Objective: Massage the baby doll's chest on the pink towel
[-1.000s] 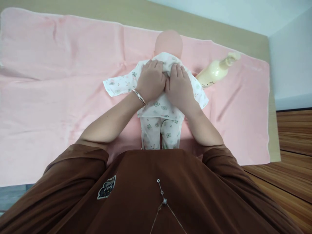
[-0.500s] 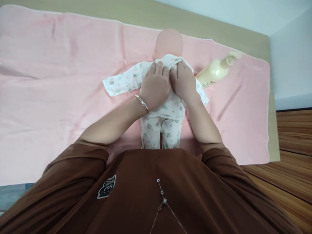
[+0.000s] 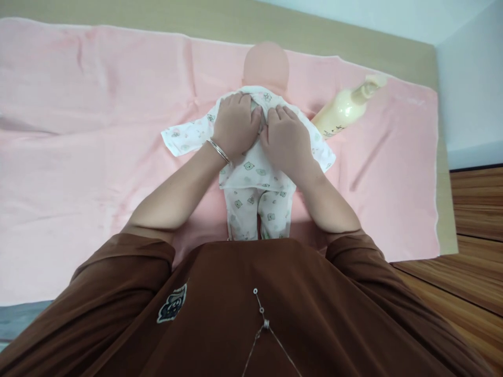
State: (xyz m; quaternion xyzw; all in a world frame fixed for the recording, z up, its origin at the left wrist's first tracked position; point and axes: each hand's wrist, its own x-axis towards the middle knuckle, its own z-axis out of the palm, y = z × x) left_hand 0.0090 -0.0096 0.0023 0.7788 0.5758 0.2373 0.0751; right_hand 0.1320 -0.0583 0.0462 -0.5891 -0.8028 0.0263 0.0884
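Note:
A baby doll [image 3: 266, 65] lies lengthwise before me, its bald head away from me and no face showing. It wears a white printed top [image 3: 255, 173] and matching trousers [image 3: 240, 212]. My left hand [image 3: 237, 125] rests on the left of the upper back, a bracelet at its wrist, fingers laid forward and thumb apart. On the right of the back lies my right hand [image 3: 288, 137], fingers stretched over the cloth. The two thumbs are close together near the middle, where the top is creased. Both hands are open and hold nothing that I can see.
Beside the doll's right-hand sleeve a cream pump bottle [image 3: 341, 111] lies on its side. A pink sheet [image 3: 98, 157] with folds covers most of the pale table [image 3: 393, 57]. White walls meet behind the table, and brown wood grain shows at the lower right.
My left hand has slid left on the doll's back, and my right hand has shifted slightly left and towards me. The hands' fingers are farther apart, and the top is spread wider.

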